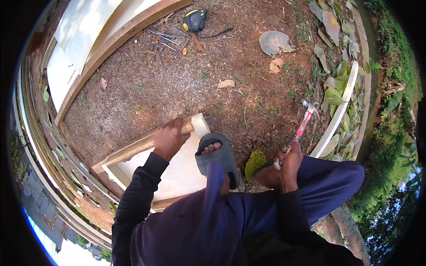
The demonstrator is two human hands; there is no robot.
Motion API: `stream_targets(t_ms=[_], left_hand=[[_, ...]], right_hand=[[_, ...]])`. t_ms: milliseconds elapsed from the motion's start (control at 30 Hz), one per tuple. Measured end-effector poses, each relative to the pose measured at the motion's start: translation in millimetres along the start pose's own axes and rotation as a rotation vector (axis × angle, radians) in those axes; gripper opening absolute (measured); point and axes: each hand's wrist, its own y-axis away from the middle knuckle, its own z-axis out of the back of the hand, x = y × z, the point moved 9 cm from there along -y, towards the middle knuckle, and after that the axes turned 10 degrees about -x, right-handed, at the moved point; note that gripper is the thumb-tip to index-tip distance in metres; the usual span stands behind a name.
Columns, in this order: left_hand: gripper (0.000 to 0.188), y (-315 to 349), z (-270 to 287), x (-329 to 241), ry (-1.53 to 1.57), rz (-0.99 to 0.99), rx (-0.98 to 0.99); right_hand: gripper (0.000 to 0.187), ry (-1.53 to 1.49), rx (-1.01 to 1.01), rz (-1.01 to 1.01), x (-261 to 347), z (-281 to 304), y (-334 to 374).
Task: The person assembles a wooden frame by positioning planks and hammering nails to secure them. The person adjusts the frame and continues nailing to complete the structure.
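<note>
My left hand (169,138) is closed around the far rail of a shallow wooden frame (126,153) with a pale panel inside it, lying on the ground before me. Its fingers curl over a short wooden piece along that rail, near the corner block. In my right hand (290,163) is a claw hammer (303,120) with a red and dark handle, its head raised away to the right of the frame. My foot in a dark slide sandal (218,156) rests on the frame's right side.
Loose nails (167,39) and a black and yellow tape measure (195,20) lie on the dirt ahead. A larger wood-edged white panel (95,60) stands at the far left. Dry leaves (275,43) and a pale wooden strip (339,114) lie to the right.
</note>
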Motion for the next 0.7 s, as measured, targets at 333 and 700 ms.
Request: stream_targets(t_ms=[333, 700], left_hand=[[0.054, 0, -2, 6, -0.006, 0.037, 0.026], [0.052, 3, -3, 6, -0.010, 0.055, 0.049]], right_hand=[[0.023, -0.222, -0.015, 0.004, 6, 19, -32], [0.022, -0.417, 0.006, -0.088, -10, 17, -28]])
